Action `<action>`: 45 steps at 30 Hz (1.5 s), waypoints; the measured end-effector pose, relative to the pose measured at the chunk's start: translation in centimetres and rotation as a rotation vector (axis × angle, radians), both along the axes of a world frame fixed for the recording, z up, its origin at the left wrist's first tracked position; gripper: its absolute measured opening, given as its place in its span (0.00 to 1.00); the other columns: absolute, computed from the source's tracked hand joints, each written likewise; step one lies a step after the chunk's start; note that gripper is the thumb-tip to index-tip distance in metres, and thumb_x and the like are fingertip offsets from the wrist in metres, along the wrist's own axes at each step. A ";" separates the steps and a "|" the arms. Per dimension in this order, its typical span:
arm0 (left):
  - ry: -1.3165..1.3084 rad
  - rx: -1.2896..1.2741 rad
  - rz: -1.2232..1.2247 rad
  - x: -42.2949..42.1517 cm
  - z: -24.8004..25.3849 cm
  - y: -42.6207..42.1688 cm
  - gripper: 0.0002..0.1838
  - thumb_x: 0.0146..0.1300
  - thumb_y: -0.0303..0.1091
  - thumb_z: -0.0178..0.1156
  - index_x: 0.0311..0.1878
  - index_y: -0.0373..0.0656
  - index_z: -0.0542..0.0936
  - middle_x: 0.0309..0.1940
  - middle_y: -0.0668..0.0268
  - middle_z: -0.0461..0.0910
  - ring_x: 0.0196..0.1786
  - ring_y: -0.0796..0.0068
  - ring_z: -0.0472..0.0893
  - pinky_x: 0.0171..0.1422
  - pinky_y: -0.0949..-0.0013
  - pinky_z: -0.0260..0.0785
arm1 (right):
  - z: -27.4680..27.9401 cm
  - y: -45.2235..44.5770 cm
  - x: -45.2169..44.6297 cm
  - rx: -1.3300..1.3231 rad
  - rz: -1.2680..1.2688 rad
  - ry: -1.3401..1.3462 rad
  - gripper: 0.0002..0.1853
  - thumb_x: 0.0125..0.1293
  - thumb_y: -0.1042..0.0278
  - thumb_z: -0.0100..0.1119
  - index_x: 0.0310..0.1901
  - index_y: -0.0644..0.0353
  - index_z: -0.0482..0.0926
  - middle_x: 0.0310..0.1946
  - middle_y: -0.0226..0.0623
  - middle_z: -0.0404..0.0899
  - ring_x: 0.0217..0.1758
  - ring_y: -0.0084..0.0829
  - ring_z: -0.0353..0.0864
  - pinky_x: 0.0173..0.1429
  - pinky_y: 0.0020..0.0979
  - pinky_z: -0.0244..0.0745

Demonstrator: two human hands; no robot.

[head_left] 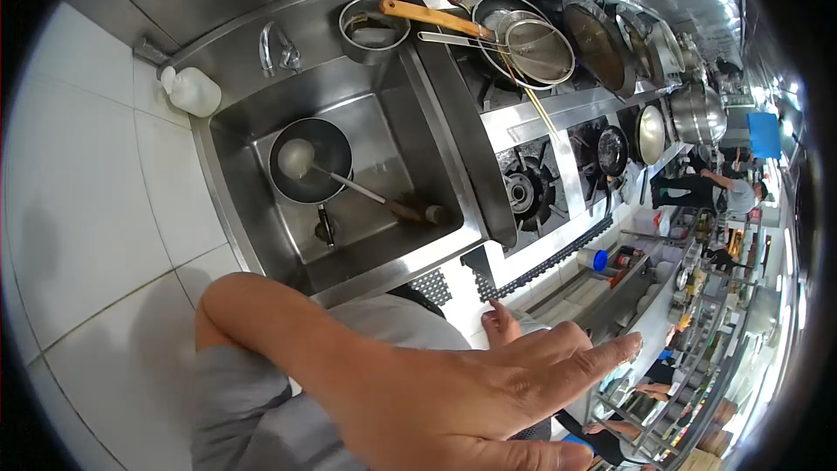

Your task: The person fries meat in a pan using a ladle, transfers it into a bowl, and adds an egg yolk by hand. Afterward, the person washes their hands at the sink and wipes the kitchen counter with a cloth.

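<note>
My left hand (488, 392) is close to the camera, its back towards me. The index finger stretches out to the right and the thumb lies apart below it. No object shows in it. Beyond it my right hand (500, 324) hangs low beside the grey shirt, partly covered by the left, so its grip is hidden. In front of me a steel sink (379, 131) holds a dark pan (336, 144). A ladle (349, 183) rests with its bowl in the pan and its handle across towards the sink's right wall.
A tap (279, 48), a white plastic bottle (192, 92) and a steel pot (375, 30) surround the sink. On the right, a stove (527, 192) carries strainers (539, 52), woks (602, 44) and pans. A person (741, 194) stands further back, and others are beside the shelves.
</note>
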State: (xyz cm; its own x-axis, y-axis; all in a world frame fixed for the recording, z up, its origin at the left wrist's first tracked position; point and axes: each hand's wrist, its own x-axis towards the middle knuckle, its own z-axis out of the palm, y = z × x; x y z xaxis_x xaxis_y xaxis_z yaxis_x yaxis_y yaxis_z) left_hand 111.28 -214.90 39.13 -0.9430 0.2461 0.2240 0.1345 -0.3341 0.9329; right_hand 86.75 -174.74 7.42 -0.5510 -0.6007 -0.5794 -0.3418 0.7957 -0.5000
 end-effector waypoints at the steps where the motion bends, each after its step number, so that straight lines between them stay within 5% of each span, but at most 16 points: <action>1: 0.083 -0.054 0.012 0.3 -0.3 0.4 0.68 0.70 0.75 0.68 0.95 0.51 0.39 0.94 0.49 0.44 0.95 0.44 0.44 0.95 0.47 0.44 | 0.7 -0.7 0.7 0.013 0.008 0.029 0.26 0.78 0.66 0.69 0.75 0.59 0.81 0.47 0.37 0.93 0.47 0.28 0.92 0.53 0.36 0.86; 4: 0.261 -0.095 0.231 0.5 -2.6 1.6 0.53 0.87 0.66 0.45 0.92 0.31 0.40 0.64 0.48 0.69 0.70 0.56 0.71 0.76 0.55 0.67 | 0.9 -1.8 2.0 -0.050 0.077 0.121 0.24 0.79 0.62 0.68 0.73 0.57 0.82 0.43 0.39 0.93 0.43 0.36 0.93 0.50 0.41 0.89; 6: 0.179 0.002 0.217 1.2 -3.1 -0.4 0.51 0.88 0.61 0.50 0.93 0.35 0.38 0.66 0.46 0.68 0.74 0.50 0.72 0.80 0.51 0.66 | 3.3 -3.9 3.7 -0.086 0.063 0.062 0.22 0.79 0.66 0.67 0.71 0.62 0.82 0.44 0.40 0.93 0.44 0.34 0.92 0.52 0.38 0.88; 9: -0.159 0.158 0.419 1.0 -8.6 -4.4 0.30 0.88 0.45 0.54 0.84 0.39 0.68 0.68 0.55 0.80 0.68 0.59 0.77 0.71 0.57 0.72 | 6.9 -8.0 3.5 -0.166 0.071 0.003 0.20 0.80 0.71 0.65 0.68 0.70 0.82 0.45 0.42 0.92 0.46 0.30 0.91 0.55 0.34 0.87; 13: -0.701 0.503 0.939 0.6 -31.8 -14.2 0.20 0.81 0.49 0.63 0.64 0.47 0.87 0.44 0.72 0.83 0.48 0.72 0.84 0.52 0.63 0.78 | 8.0 -13.4 3.1 -0.257 0.189 -0.064 0.22 0.81 0.70 0.65 0.70 0.72 0.80 0.49 0.42 0.93 0.51 0.29 0.91 0.58 0.33 0.86; 17: -0.865 0.846 1.199 2.9 -41.5 -22.7 0.12 0.77 0.40 0.65 0.56 0.45 0.86 0.42 0.70 0.81 0.44 0.68 0.83 0.52 0.58 0.77 | 9.1 -23.6 2.6 -0.322 0.456 -0.134 0.17 0.80 0.71 0.67 0.65 0.68 0.85 0.46 0.46 0.92 0.48 0.35 0.94 0.55 0.35 0.88; 19: -0.866 0.925 1.285 4.0 -42.7 -26.7 0.10 0.76 0.37 0.65 0.54 0.44 0.86 0.41 0.69 0.80 0.44 0.66 0.83 0.52 0.56 0.77 | 9.6 -30.0 2.7 -0.432 0.727 -0.034 0.17 0.78 0.71 0.68 0.63 0.67 0.87 0.44 0.48 0.90 0.44 0.43 0.93 0.49 0.37 0.87; 25: -0.039 1.206 1.288 6.9 -39.3 -25.8 0.22 0.79 0.39 0.60 0.70 0.43 0.84 0.44 0.68 0.82 0.51 0.67 0.81 0.57 0.56 0.74 | 10.9 -47.1 5.7 -0.520 0.875 -0.246 0.16 0.76 0.68 0.69 0.61 0.66 0.87 0.45 0.50 0.89 0.44 0.47 0.91 0.50 0.41 0.86; 27: -0.292 1.010 1.254 7.0 -41.6 -23.8 0.22 0.80 0.40 0.65 0.72 0.46 0.83 0.42 0.72 0.82 0.47 0.72 0.82 0.57 0.56 0.75 | 9.7 -52.3 6.8 -0.526 0.931 -0.155 0.18 0.75 0.66 0.69 0.61 0.66 0.87 0.46 0.50 0.89 0.47 0.50 0.91 0.56 0.46 0.86; 29: -0.526 0.911 1.326 6.5 -42.6 -22.5 0.19 0.80 0.41 0.67 0.68 0.45 0.84 0.41 0.71 0.82 0.45 0.74 0.82 0.52 0.59 0.75 | 3.5 -58.1 6.1 -0.964 1.000 0.248 0.17 0.75 0.64 0.68 0.60 0.65 0.88 0.46 0.52 0.88 0.49 0.56 0.89 0.60 0.51 0.84; 33: -0.678 0.887 1.636 5.7 -44.9 -22.8 0.13 0.80 0.43 0.68 0.55 0.43 0.85 0.36 0.70 0.81 0.36 0.74 0.80 0.38 0.64 0.73 | 0.0 -69.2 4.1 -0.627 0.706 0.419 0.15 0.77 0.64 0.60 0.50 0.66 0.91 0.46 0.58 0.90 0.54 0.62 0.90 0.63 0.54 0.83; 35: -1.014 0.391 1.559 5.5 -43.0 -22.2 0.12 0.79 0.41 0.70 0.44 0.43 0.83 0.31 0.69 0.78 0.27 0.75 0.75 0.27 0.65 0.66 | -3.8 -74.3 1.2 -0.452 0.820 0.411 0.15 0.77 0.64 0.59 0.47 0.65 0.92 0.46 0.58 0.92 0.54 0.62 0.91 0.63 0.53 0.85; 36: -1.004 0.502 1.613 4.9 -42.0 -21.9 0.13 0.78 0.41 0.71 0.40 0.43 0.81 0.27 0.69 0.75 0.22 0.75 0.71 0.24 0.64 0.63 | -6.2 -76.2 0.1 -0.263 0.918 0.398 0.16 0.77 0.63 0.58 0.44 0.63 0.94 0.47 0.57 0.93 0.53 0.61 0.92 0.62 0.53 0.86; 39: -0.931 0.702 1.614 4.5 -45.2 -21.0 0.11 0.78 0.39 0.71 0.43 0.44 0.81 0.30 0.69 0.78 0.25 0.75 0.73 0.25 0.65 0.66 | -11.6 -79.1 -1.0 -0.118 1.438 0.849 0.16 0.76 0.63 0.58 0.43 0.61 0.95 0.48 0.56 0.94 0.53 0.59 0.94 0.61 0.50 0.89; 42: -0.780 0.900 1.532 2.4 -47.3 -18.8 0.10 0.78 0.38 0.70 0.49 0.44 0.81 0.34 0.68 0.81 0.27 0.75 0.77 0.29 0.67 0.71 | -11.4 -80.1 -1.0 0.022 1.380 0.775 0.17 0.76 0.64 0.57 0.47 0.65 0.94 0.51 0.54 0.94 0.56 0.55 0.95 0.62 0.50 0.90; 45: -0.750 0.802 1.326 -1.7 -43.8 -19.7 0.16 0.79 0.39 0.68 0.62 0.42 0.81 0.51 0.64 0.84 0.44 0.70 0.84 0.50 0.63 0.81 | -14.8 -80.8 -2.6 -0.012 1.258 0.758 0.17 0.76 0.63 0.62 0.54 0.65 0.92 0.51 0.54 0.94 0.56 0.53 0.95 0.56 0.48 0.90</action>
State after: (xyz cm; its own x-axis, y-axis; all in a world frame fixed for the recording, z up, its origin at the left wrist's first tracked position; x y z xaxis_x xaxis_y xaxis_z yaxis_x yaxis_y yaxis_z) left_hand 109.62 -234.57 -4.63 -0.3430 -0.6708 -0.6575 0.3292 -0.7414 0.5847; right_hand 84.19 -255.57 -7.42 0.1643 -0.9068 -0.3882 -0.9693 -0.2214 0.1070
